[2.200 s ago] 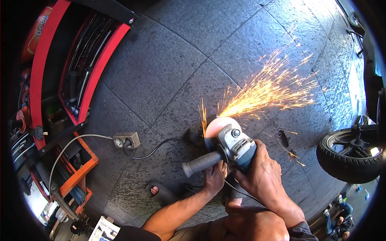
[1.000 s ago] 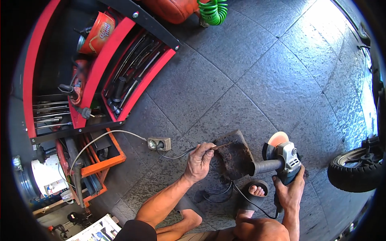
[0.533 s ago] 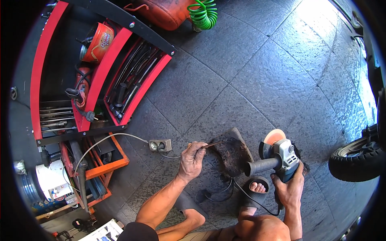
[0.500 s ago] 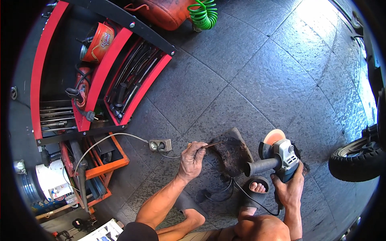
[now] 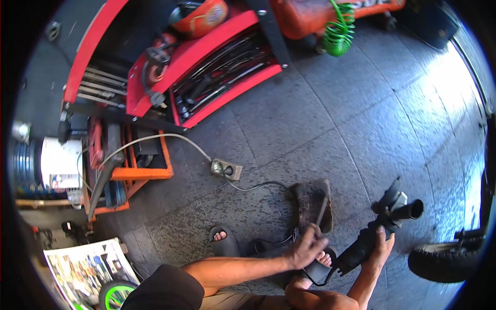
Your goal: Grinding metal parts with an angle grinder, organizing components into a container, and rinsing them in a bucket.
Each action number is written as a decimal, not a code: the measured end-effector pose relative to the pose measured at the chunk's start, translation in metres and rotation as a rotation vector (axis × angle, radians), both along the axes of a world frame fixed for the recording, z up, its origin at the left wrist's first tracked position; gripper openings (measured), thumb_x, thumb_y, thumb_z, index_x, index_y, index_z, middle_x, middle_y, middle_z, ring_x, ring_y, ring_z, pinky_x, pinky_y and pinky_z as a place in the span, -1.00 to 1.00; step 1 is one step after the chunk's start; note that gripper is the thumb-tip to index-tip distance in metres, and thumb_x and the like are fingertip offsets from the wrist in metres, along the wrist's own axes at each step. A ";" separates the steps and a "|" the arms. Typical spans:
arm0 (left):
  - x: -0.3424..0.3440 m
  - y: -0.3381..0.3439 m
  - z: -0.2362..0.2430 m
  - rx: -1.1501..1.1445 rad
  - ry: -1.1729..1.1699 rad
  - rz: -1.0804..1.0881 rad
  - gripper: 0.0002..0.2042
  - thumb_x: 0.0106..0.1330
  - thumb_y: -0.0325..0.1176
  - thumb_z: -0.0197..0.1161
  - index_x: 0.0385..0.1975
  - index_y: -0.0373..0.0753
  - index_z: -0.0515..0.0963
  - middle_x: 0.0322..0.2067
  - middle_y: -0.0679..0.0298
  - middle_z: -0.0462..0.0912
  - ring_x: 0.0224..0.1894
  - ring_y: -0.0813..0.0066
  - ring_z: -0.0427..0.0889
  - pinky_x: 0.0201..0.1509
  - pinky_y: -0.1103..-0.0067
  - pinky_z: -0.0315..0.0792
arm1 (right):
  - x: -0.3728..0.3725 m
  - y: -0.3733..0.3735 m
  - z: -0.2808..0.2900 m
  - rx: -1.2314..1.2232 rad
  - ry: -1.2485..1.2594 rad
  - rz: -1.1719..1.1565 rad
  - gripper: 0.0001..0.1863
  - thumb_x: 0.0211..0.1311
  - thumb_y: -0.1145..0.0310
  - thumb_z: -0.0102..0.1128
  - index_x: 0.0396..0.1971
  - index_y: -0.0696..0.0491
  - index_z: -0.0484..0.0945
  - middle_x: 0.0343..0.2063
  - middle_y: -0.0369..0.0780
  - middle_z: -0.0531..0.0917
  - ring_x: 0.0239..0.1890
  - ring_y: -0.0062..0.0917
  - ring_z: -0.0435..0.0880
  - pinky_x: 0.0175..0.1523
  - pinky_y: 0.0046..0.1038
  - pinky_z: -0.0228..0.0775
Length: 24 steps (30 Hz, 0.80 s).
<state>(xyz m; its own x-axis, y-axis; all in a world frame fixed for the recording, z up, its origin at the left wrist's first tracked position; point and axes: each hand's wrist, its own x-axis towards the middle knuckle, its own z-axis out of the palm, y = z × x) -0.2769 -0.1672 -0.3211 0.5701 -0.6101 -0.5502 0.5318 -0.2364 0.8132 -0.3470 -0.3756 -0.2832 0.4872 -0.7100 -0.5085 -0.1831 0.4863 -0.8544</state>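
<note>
My left hand [image 5: 308, 248] is closed on a thin dark rod [image 5: 323, 211], whose free end points away over a worn, dark brown block [image 5: 308, 199] on the floor. To its right, my right hand [image 5: 381, 247] grips the body of an angle grinder [image 5: 361, 248]. The grinder is tilted, with its side handle [image 5: 411, 209] sticking out to the right. Its disc end points away from me and shows nearly edge-on, blurred. The grinder's cord [image 5: 321, 283] loops down beside my sandalled foot [image 5: 324, 258].
A grey socket block [image 5: 226, 169] with a plugged-in cable lies left of the brown block. Red tool shelves [image 5: 232, 95] and an orange metal frame [image 5: 142, 173] stand at left. A red tank [image 5: 305, 18] with a green coiled hose [image 5: 338, 31] is at the back; a black tyre [image 5: 439, 263] at right.
The view has swung round. My left hand has come nearer my right foot, and the rod now points away instead of rightward. The grinder has been turned, so its disc no longer shows face-on.
</note>
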 end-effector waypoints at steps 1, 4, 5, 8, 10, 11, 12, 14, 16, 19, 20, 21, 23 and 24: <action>-0.012 -0.002 0.000 -0.018 0.182 -0.049 -0.78 0.53 -0.28 0.14 -0.07 -0.26 0.31 -0.28 0.32 0.53 -0.28 0.64 0.54 -0.17 0.61 0.47 | 0.003 0.000 -0.001 0.039 -0.069 -0.004 -0.44 0.24 0.11 0.37 0.05 0.18 0.40 -0.33 -0.16 0.60 -0.41 -0.44 0.66 -0.32 -0.41 0.57; -0.029 -0.006 0.001 -0.018 -0.052 -0.163 -0.48 0.44 -0.09 0.29 0.01 -0.42 0.24 -0.17 0.15 0.56 -0.19 0.49 0.67 -0.10 0.56 0.57 | 0.012 0.007 -0.004 0.117 -0.150 -0.061 -0.44 0.29 0.05 0.31 0.08 0.14 0.40 -0.27 -0.16 0.63 -0.39 -0.45 0.67 -0.33 -0.40 0.59; -0.029 -0.007 0.002 -0.021 -0.057 -0.154 -0.48 0.44 -0.09 0.29 0.01 -0.42 0.24 -0.17 0.15 0.56 -0.19 0.49 0.67 -0.10 0.56 0.57 | 0.015 0.009 -0.006 0.114 -0.153 -0.051 -0.44 0.29 0.05 0.31 0.08 0.14 0.40 -0.27 -0.16 0.63 -0.39 -0.45 0.67 -0.33 -0.40 0.59; -0.021 -0.005 0.006 -0.096 0.225 -0.009 -0.43 0.37 0.00 0.36 -0.08 -0.41 0.27 -0.42 0.20 0.57 -0.41 0.53 0.63 -0.34 0.58 0.52 | 0.023 0.018 -0.011 0.060 -0.202 -0.162 -0.42 0.26 0.04 0.34 0.04 0.18 0.41 -0.31 -0.14 0.61 -0.42 -0.43 0.68 -0.36 -0.42 0.58; -0.017 -0.003 0.011 -0.117 0.209 0.029 -0.45 0.37 -0.03 0.37 -0.10 -0.40 0.28 -0.43 0.21 0.57 -0.42 0.52 0.64 -0.35 0.58 0.53 | 0.024 0.023 -0.013 0.115 -0.326 -0.194 -0.41 0.28 0.03 0.31 0.07 0.19 0.40 -0.27 -0.12 0.63 -0.38 -0.40 0.69 -0.31 -0.38 0.61; -0.016 -0.001 0.013 -0.133 0.232 0.039 -0.48 0.37 -0.06 0.38 -0.12 -0.40 0.28 -0.44 0.22 0.57 -0.42 0.51 0.65 -0.35 0.58 0.54 | 0.024 0.026 -0.013 0.114 -0.293 -0.200 -0.41 0.28 0.03 0.31 0.07 0.19 0.40 -0.27 -0.12 0.63 -0.38 -0.40 0.69 -0.31 -0.38 0.61; -0.016 0.000 0.015 -0.127 0.262 0.053 -0.52 0.38 -0.11 0.38 -0.12 -0.39 0.29 -0.46 0.21 0.58 -0.42 0.48 0.69 -0.33 0.57 0.57 | 0.024 0.028 -0.013 0.139 -0.284 -0.229 -0.39 0.28 0.02 0.31 0.09 0.19 0.39 -0.25 -0.11 0.64 -0.36 -0.38 0.70 -0.28 -0.36 0.62; -0.015 0.005 0.020 -0.038 0.107 0.016 -0.60 0.41 -0.15 0.33 -0.13 -0.33 0.32 -0.44 0.20 0.62 -0.41 0.46 0.71 -0.28 0.52 0.58 | 0.023 0.031 -0.011 0.149 -0.298 -0.250 -0.37 0.29 0.00 0.29 0.11 0.19 0.39 -0.21 -0.09 0.65 -0.33 -0.35 0.71 -0.24 -0.32 0.64; -0.010 0.009 0.023 0.042 -0.088 -0.007 -0.66 0.48 -0.09 0.21 -0.16 -0.27 0.36 -0.45 0.17 0.62 -0.43 0.38 0.71 -0.25 0.45 0.57 | 0.022 0.030 -0.009 0.125 -0.371 -0.191 -0.32 0.24 -0.04 0.31 0.10 0.22 0.39 -0.21 -0.07 0.65 -0.30 -0.33 0.72 -0.22 -0.30 0.65; 0.021 0.013 0.023 0.134 -0.414 0.061 -0.68 0.58 -0.06 -0.04 -0.24 -0.21 0.43 -0.57 0.07 0.51 -0.50 0.04 0.61 -0.38 0.26 0.40 | 0.016 0.022 -0.003 0.021 -0.387 -0.009 -0.28 0.19 -0.03 0.34 0.11 0.26 0.39 -0.22 -0.06 0.63 -0.29 -0.33 0.72 -0.22 -0.29 0.65; 0.037 0.021 0.026 0.236 -0.441 -0.004 -0.72 0.58 -0.11 -0.03 -0.23 -0.20 0.44 -0.56 0.05 0.50 -0.43 0.01 0.62 -0.37 0.26 0.41 | 0.011 0.018 0.000 -0.001 -0.371 0.061 -0.25 0.11 -0.04 0.37 0.07 0.30 0.42 -0.24 -0.06 0.64 -0.29 -0.34 0.71 -0.23 -0.30 0.63; 0.056 0.026 0.028 0.331 -0.520 -0.066 -0.75 0.56 -0.15 0.03 -0.24 -0.22 0.45 -0.46 0.02 0.55 -0.37 0.00 0.64 -0.36 0.24 0.43 | 0.006 0.014 0.001 -0.004 -0.372 0.060 -0.25 0.11 -0.04 0.37 0.07 0.30 0.42 -0.24 -0.06 0.64 -0.29 -0.34 0.71 -0.23 -0.30 0.63; 0.098 0.037 0.032 0.264 -1.010 -0.064 -0.75 0.48 -0.18 0.16 -0.26 -0.26 0.55 -0.34 0.06 0.63 -0.35 0.01 0.66 -0.32 0.26 0.52 | -0.008 0.010 0.002 -0.034 -0.342 0.258 -0.21 0.09 -0.06 0.42 0.10 0.28 0.40 -0.24 -0.03 0.65 -0.33 -0.32 0.72 -0.25 -0.33 0.64; 0.115 0.043 0.037 0.286 -1.079 -0.073 -0.74 0.47 -0.18 0.19 -0.28 -0.27 0.58 -0.37 0.10 0.64 -0.36 0.04 0.66 -0.30 0.30 0.53 | -0.015 0.009 0.001 -0.007 -0.296 0.296 -0.18 0.03 -0.06 0.45 0.08 0.30 0.42 -0.26 -0.03 0.67 -0.34 -0.32 0.73 -0.24 -0.33 0.64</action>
<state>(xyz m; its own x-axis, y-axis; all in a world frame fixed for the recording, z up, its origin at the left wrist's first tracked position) -0.1616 -0.1244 -0.2844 0.8013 -0.5921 0.0856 -0.4425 -0.4903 0.7509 -0.3618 -0.3669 -0.2821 0.7954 -0.5201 -0.3111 -0.0600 0.4432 -0.8944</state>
